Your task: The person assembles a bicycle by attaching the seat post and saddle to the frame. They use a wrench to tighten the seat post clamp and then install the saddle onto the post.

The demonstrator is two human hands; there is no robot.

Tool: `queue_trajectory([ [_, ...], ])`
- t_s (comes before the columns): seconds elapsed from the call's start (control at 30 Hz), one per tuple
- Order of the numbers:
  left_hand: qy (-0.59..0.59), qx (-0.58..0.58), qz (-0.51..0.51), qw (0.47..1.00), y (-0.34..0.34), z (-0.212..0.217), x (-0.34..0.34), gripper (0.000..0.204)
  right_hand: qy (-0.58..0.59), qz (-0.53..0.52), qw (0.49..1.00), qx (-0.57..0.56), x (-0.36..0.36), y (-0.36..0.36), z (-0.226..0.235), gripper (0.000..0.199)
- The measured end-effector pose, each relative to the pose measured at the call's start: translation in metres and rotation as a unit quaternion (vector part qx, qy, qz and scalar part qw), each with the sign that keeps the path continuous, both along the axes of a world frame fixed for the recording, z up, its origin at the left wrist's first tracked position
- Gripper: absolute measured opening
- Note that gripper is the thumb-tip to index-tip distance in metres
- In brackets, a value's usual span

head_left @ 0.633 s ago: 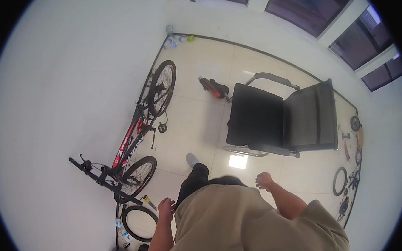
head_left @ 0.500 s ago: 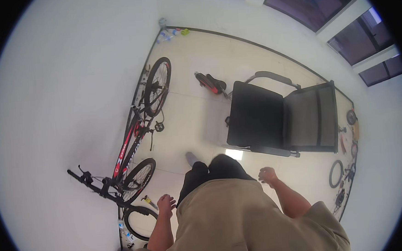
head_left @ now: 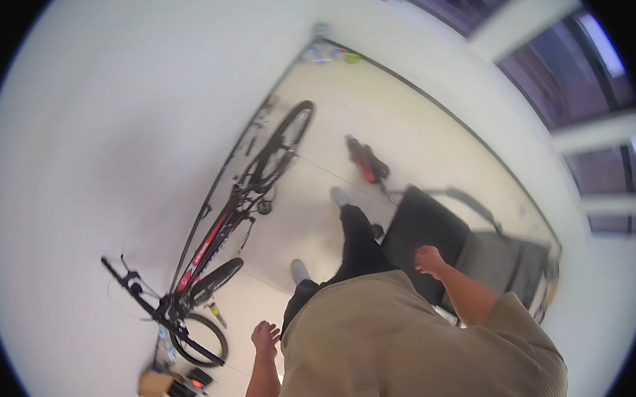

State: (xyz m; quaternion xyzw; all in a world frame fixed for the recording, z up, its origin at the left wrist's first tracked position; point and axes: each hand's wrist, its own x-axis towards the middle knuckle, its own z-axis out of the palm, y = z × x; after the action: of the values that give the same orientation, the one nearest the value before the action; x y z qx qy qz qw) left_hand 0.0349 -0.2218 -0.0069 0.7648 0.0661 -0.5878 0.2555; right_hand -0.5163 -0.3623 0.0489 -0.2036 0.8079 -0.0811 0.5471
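Note:
My left hand (head_left: 266,335) hangs beside my hip with its fingers loosely bent and apart, holding nothing. The bicycle (head_left: 211,241), black and red, leans along the wall to its left. My right hand (head_left: 429,260) swings ahead of my body, empty, its fingers loosely curled and slightly blurred. Behind it in the picture is a black office chair (head_left: 425,221), partly covered by my hand and forearm. Neither hand touches the bicycle or the chair.
A black and red object (head_left: 366,159), perhaps a bicycle seat, is beyond the chair. Near the handlebar lie a yellow-and-black item (head_left: 217,315), a cardboard box (head_left: 155,384) and a dark case (head_left: 181,393). Bottles (head_left: 320,53) lie in the far corner. Windows (head_left: 580,73) line the right wall.
The view has turned and shifted, so the chair now sits lower, behind my right hand. One leg has stepped forward. My right hand has risen; the box by the handlebar shows more.

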Motion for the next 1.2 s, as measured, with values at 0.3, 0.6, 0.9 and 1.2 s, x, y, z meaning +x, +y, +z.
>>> queue_trajectory([
  [0.3, 0.08, 0.218, -0.002, 0.973, 0.138, 0.002, -0.232, 0.037, 0.153, 0.372, 0.915, 0.032, -0.147, -0.152, -0.076, 0.044],
  [0.6, 0.325, 0.161, 0.349, 0.864, 0.143, -0.064, -0.438, 0.046, 0.227, 0.556, 0.754, 0.266, -0.275, -0.172, -0.084, 0.043],
  [0.9, 0.259, 0.165, 0.36, 0.881, 0.071, -0.067, -0.481, 0.044, 0.212, 0.541, 0.725, 0.37, -0.238, -0.229, -0.084, 0.045],
  [1.2, 0.239, 0.187, 0.289, 0.908, 0.076, -0.058, -0.436, 0.041, 0.148, 0.628, 0.681, 0.346, -0.218, -0.224, -0.084, 0.046],
])
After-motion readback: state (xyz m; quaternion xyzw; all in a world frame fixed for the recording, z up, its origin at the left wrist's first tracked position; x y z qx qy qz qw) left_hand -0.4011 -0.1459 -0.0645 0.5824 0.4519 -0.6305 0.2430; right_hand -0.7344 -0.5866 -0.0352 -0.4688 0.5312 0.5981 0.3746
